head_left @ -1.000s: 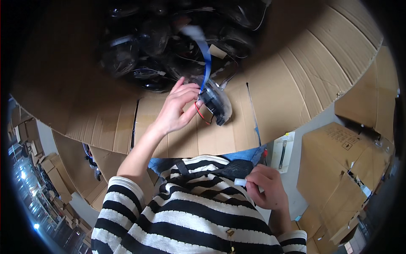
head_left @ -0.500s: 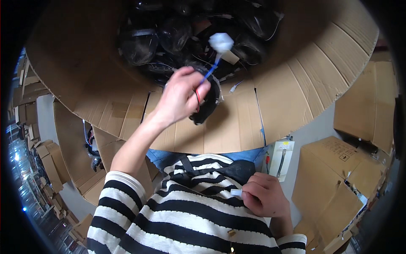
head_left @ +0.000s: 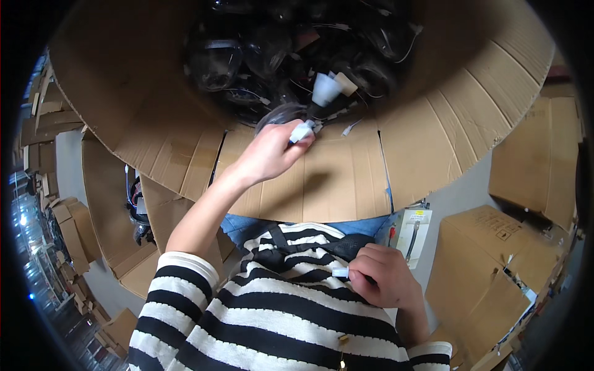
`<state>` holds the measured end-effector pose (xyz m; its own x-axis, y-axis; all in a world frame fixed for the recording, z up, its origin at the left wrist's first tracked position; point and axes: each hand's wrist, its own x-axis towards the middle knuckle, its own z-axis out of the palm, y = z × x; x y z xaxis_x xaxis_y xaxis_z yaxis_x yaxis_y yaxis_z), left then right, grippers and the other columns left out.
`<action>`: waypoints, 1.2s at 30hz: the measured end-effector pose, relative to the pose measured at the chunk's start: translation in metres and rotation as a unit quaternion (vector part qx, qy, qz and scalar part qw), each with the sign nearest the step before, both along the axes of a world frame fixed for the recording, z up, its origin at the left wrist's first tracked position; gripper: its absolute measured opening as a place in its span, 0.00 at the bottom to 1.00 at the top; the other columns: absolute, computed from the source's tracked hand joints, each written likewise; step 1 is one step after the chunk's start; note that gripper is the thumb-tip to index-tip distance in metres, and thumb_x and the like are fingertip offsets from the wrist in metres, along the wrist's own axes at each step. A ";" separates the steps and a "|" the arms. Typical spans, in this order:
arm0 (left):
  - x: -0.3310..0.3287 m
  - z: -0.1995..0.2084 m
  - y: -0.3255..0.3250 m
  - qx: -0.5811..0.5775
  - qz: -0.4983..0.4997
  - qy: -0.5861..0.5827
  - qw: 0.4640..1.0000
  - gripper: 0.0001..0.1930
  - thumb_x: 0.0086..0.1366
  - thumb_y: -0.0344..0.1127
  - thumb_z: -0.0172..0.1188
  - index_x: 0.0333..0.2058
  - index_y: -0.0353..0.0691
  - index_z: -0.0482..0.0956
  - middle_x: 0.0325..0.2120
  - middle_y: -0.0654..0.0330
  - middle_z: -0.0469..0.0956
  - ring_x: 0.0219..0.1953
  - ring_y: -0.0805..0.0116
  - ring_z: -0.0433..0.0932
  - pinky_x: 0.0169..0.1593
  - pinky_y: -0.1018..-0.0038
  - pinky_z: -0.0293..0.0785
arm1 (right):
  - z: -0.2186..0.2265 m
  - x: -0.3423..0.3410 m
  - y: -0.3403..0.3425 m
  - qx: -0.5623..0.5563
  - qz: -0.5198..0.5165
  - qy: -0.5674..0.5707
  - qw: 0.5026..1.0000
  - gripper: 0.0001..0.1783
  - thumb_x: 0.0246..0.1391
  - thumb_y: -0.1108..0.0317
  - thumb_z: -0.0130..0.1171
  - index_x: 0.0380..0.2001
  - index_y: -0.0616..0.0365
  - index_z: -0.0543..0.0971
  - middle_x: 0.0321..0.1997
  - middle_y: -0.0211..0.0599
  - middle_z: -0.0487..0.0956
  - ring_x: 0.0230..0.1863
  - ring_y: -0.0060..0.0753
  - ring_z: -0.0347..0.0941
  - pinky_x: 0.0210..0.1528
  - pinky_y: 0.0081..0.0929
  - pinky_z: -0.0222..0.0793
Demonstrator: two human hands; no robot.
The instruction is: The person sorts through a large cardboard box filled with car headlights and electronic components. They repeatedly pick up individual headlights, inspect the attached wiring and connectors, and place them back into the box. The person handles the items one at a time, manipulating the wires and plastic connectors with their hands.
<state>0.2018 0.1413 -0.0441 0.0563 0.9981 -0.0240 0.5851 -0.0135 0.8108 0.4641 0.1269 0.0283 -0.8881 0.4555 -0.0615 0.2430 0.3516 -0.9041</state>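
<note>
My left hand (head_left: 278, 151) is closed at the near inner side of a large cardboard box (head_left: 346, 164). It grips a dark part (head_left: 284, 114) with a clear curved cover, partly hidden behind the hand. A white connector (head_left: 301, 132) lies at my fingers. Just beyond them, a blurred white piece (head_left: 326, 89) hangs over the box's contents. Low in front of my striped top, my right hand (head_left: 383, 275) is closed round a small whitish piece (head_left: 340, 272), its end sticking out to the left. The rest of that piece is hidden by the fingers.
Dark glossy parts (head_left: 216, 65) with clear covers and thin wires fill the box's far end. Another open carton (head_left: 111, 210) with a wired black part stands at left. Closed cartons (head_left: 495, 247) stack at right, near a white panel (head_left: 411, 232) with a dark handle.
My left hand has turned and shifted slightly right, swinging the dark part up and away from me. The blurred white piece has dropped a little. My right hand has moved slightly left.
</note>
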 end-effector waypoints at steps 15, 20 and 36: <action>0.026 0.035 -0.056 -0.041 -0.068 -0.192 0.978 0.13 0.58 0.30 0.46 0.41 0.33 0.71 0.20 0.59 0.72 0.22 0.69 0.69 0.27 0.76 0.66 | 0.006 -0.021 0.012 -0.105 -0.106 0.029 0.988 0.02 0.38 0.79 0.51 0.20 0.63 0.70 0.17 0.39 0.68 0.17 0.33 0.64 0.19 0.24 0.59; 0.039 0.033 -0.064 0.089 -0.033 -0.069 0.993 0.20 0.46 0.21 0.55 0.42 0.35 0.71 0.22 0.56 0.72 0.23 0.63 0.71 0.28 0.73 0.67 | 0.003 -0.024 0.007 -0.263 -0.148 -0.004 0.953 0.02 0.45 0.77 0.48 0.21 0.64 0.70 0.16 0.34 0.67 0.15 0.19 0.59 0.17 0.17 0.53; 0.059 0.016 -0.072 0.285 -0.027 0.055 0.956 0.19 0.42 0.24 0.57 0.38 0.34 0.73 0.26 0.59 0.75 0.17 0.72 0.68 0.18 0.79 0.62 | -0.004 -0.034 -0.008 -0.100 -0.241 -0.078 0.962 0.05 0.44 0.75 0.50 0.21 0.64 0.73 0.13 0.33 0.66 0.12 0.27 0.62 0.15 0.21 0.55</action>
<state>0.2603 0.0688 -0.0284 0.1375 0.8463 0.5146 0.6528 -0.4682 0.5955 0.4301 0.1191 0.0246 -0.5493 0.7773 -0.3068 0.4726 -0.0138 -0.8812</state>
